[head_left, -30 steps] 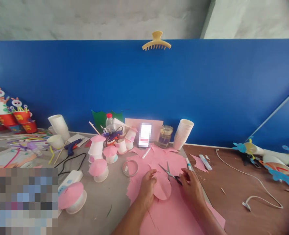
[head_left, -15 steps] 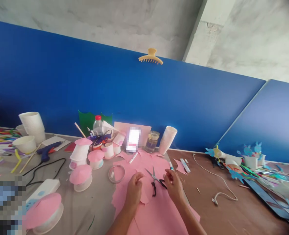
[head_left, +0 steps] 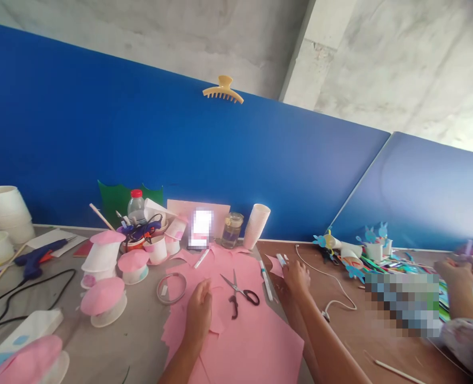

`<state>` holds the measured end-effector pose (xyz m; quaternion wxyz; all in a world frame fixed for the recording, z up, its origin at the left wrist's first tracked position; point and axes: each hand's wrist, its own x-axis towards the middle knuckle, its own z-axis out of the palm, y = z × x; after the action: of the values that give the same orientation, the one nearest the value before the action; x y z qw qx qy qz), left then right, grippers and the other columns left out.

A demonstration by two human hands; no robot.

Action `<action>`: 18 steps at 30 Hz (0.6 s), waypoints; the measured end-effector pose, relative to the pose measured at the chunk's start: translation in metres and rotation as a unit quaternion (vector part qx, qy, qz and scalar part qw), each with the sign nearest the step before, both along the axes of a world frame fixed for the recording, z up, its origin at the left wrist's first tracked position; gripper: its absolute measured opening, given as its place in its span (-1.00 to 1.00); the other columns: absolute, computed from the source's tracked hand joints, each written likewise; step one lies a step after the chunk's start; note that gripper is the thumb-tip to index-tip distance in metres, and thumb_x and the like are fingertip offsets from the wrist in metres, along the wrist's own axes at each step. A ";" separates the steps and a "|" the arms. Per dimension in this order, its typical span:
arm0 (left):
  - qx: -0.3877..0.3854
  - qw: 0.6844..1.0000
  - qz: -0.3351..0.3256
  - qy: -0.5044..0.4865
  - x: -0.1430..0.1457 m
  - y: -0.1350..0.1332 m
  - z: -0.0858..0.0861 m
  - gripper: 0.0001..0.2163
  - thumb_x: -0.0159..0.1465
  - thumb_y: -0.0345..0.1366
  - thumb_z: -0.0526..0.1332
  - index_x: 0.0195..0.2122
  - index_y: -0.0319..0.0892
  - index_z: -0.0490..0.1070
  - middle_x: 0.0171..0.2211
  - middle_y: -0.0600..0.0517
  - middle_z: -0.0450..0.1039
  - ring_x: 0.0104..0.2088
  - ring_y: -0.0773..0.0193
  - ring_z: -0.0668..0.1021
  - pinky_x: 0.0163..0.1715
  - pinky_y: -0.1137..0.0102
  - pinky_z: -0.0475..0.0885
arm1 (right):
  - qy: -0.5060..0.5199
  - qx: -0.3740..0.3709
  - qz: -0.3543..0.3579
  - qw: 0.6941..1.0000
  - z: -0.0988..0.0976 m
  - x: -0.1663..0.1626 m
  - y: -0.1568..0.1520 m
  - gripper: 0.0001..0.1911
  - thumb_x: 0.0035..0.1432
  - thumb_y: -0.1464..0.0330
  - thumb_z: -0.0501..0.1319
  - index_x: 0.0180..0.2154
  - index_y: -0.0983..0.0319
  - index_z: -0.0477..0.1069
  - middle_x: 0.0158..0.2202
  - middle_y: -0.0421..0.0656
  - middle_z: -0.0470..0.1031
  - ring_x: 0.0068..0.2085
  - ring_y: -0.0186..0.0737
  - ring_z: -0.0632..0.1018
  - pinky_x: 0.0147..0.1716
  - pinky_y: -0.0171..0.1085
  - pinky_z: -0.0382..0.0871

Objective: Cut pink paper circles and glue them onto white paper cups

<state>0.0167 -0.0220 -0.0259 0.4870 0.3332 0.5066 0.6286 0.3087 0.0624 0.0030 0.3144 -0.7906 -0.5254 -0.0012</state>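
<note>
My left hand [head_left: 198,316] lies on the big pink paper sheet [head_left: 256,346], its fingers curled over a rounded pink cut-out [head_left: 217,322]. Just to the right of it, black-handled scissors [head_left: 239,292] lie loose on the sheet. My right hand [head_left: 296,277] reaches out to the right over the brown table. Its fingers close on a small white and blue stick [head_left: 281,260] beside a pink scrap [head_left: 275,266]. A white pen [head_left: 265,277] lies between the scissors and that hand.
Paper cups topped with pink caps [head_left: 102,298] stand on the left, with a tape ring [head_left: 171,287], a blue glue gun [head_left: 36,257] and its black cord. A cup stack [head_left: 257,226], a jar [head_left: 231,230] and a bottle [head_left: 135,205] line the blue wall. Another person's hands [head_left: 458,273] work at far right near a white cable [head_left: 332,280].
My right hand let go of the scissors, which now lie on the pink sheet, and moved right to the small stick. The view swung right, bringing another person's hands in.
</note>
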 end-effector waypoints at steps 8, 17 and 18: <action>0.064 0.994 -0.005 0.091 -0.001 -0.007 0.006 -0.74 0.15 -0.26 0.19 -0.13 -0.13 0.42 -0.04 -0.10 0.44 0.06 0.09 0.41 0.09 0.24 0.25 | 0.111 0.044 0.063 0.991 0.012 -0.036 -0.008 -0.67 0.12 0.26 -0.03 -0.42 0.25 0.45 -0.40 0.00 0.52 -0.27 -0.03 0.51 -0.27 -0.15 0.31; 0.144 0.956 -0.064 0.248 0.001 -0.021 0.020 -0.62 0.28 -0.11 0.05 0.07 -0.15 0.27 -0.03 -0.13 0.41 -0.08 0.12 0.47 -0.08 0.22 0.36 | 0.395 0.048 0.301 0.867 0.021 -0.146 -0.053 -0.59 0.10 0.05 0.11 -0.50 0.24 0.41 -0.66 -0.29 0.20 -0.59 -0.34 0.26 -0.59 -0.35 0.14; 0.160 0.939 -0.071 0.295 0.001 -0.023 0.020 -0.62 0.26 -0.14 0.09 0.06 -0.14 0.28 -0.03 -0.13 0.43 -0.07 0.10 0.47 -0.07 0.20 0.36 | 0.425 0.050 0.293 0.855 0.017 -0.150 -0.057 -0.58 0.08 0.03 0.13 -0.53 0.24 0.40 -0.66 -0.30 0.18 -0.60 -0.35 0.24 -0.59 -0.36 0.14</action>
<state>0.0180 -0.0449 -0.0060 0.2997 0.6121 0.4954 0.5386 0.1587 0.0059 0.0200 0.5324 -0.5068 -0.5470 0.4006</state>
